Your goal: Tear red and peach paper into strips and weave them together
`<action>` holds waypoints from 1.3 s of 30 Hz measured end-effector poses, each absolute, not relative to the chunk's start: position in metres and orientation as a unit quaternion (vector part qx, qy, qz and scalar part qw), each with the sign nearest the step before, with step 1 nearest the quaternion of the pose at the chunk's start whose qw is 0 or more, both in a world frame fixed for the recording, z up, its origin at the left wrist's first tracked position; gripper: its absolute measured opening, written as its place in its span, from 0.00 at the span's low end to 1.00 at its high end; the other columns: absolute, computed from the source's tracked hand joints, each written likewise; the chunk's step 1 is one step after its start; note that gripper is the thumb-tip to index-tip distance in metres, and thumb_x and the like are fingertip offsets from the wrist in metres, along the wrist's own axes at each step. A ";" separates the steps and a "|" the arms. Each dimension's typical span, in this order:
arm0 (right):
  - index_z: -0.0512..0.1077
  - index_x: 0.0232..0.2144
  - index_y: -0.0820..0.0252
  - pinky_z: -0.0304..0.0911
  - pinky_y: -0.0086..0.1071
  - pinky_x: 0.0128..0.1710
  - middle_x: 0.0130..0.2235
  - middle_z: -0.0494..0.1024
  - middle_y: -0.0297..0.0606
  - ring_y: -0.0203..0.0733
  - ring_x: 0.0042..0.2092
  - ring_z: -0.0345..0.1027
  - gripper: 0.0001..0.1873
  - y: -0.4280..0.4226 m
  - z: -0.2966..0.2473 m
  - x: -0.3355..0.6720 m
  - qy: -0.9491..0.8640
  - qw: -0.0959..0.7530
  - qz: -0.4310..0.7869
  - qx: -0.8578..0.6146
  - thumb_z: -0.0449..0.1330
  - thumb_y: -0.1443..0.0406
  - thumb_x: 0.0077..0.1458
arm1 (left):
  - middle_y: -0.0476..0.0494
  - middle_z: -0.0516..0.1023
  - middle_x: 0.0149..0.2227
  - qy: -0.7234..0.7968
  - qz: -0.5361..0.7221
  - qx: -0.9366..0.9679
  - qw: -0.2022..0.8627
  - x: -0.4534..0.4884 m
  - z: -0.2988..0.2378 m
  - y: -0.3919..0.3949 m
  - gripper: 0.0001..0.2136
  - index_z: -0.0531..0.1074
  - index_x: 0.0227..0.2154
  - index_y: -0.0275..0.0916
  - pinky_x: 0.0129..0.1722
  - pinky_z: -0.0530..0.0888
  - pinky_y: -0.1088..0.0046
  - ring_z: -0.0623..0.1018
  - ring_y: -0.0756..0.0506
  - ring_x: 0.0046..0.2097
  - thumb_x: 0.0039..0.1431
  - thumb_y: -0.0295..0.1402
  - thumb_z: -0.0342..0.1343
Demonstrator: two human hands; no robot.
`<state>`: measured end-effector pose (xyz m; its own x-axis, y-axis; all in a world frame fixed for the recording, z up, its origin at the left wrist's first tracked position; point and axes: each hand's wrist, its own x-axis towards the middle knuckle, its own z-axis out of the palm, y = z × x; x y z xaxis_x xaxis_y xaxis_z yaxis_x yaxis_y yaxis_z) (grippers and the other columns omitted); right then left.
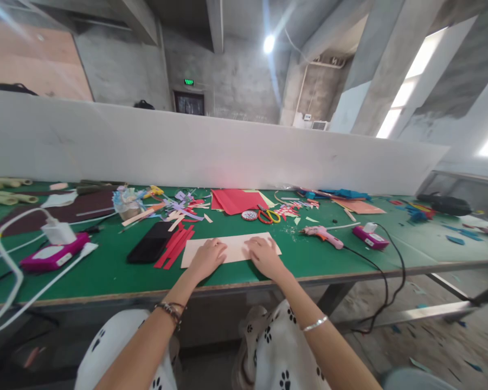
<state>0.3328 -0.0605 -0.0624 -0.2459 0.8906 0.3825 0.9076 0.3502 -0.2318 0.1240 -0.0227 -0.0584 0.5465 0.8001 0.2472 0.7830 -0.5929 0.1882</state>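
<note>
A pale pink sheet of paper [236, 250], long and narrow, lies near the table's front edge. My left hand [208, 259] rests on its left part, fingers laid on the surface and pointing inward. On the right part lies my right hand [265, 257], its fingers also flat on the sheet. A stretch of bare paper shows between the two hands. Just left of the sheet are several red paper strips [175, 245], beside a black phone [149, 242].
Behind the sheet lie red paper [238, 201], scissors [269, 215] with red and yellow handles, and mixed scraps [181, 208]. A pink glue gun [323, 236] with a cable is at right. Purple power blocks [56, 253] stand at both sides. A white partition [187, 146] closes the back.
</note>
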 end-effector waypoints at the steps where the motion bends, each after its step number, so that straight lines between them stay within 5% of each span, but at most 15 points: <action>1: 0.65 0.47 0.53 0.42 0.45 0.53 0.49 0.69 0.41 0.41 0.51 0.60 0.17 -0.057 -0.062 0.320 -0.803 0.230 -0.002 -0.550 0.45 0.67 0.58 | 0.40 0.69 0.43 0.445 0.151 0.882 0.030 0.123 -0.058 -0.020 0.12 0.69 0.42 0.38 0.44 0.67 0.66 0.69 0.42 0.45 0.56 0.32 0.48; 11: 0.67 0.37 0.59 0.47 0.36 0.40 0.39 0.70 0.40 0.42 0.43 0.60 0.11 -0.023 -0.066 0.281 -0.829 0.219 0.012 -0.515 0.50 0.71 0.51 | 0.40 0.72 0.32 0.453 0.141 0.879 0.043 0.127 -0.048 -0.010 0.08 0.68 0.33 0.35 0.35 0.67 0.69 0.72 0.42 0.37 0.55 0.32 0.47; 24: 0.67 0.27 0.59 0.41 0.39 0.48 0.32 0.69 0.34 0.38 0.39 0.60 0.04 -0.026 -0.059 0.286 -0.841 0.232 -0.051 -0.486 0.53 0.69 0.53 | 0.46 0.72 0.30 0.448 0.154 0.875 0.094 0.125 -0.035 -0.025 0.15 0.64 0.30 0.39 0.27 0.61 0.72 0.72 0.46 0.31 0.64 0.38 0.34; 31: 0.66 0.23 0.59 0.41 0.37 0.49 0.27 0.69 0.31 0.35 0.34 0.61 0.05 -0.028 -0.053 0.288 -0.834 0.264 -0.050 -0.483 0.53 0.69 0.49 | 0.48 0.74 0.28 0.424 0.165 0.882 0.122 0.126 -0.031 -0.023 0.18 0.66 0.27 0.40 0.26 0.59 0.74 0.72 0.47 0.29 0.65 0.38 0.34; 39: 0.63 0.20 0.59 0.43 0.33 0.47 0.21 0.67 0.27 0.31 0.28 0.60 0.07 -0.024 -0.052 0.303 -0.827 0.286 -0.041 -0.483 0.51 0.71 0.47 | 0.48 0.75 0.27 0.418 0.146 0.897 0.022 0.116 -0.031 -0.015 0.14 0.69 0.25 0.40 0.28 0.60 0.73 0.73 0.47 0.30 0.62 0.34 0.42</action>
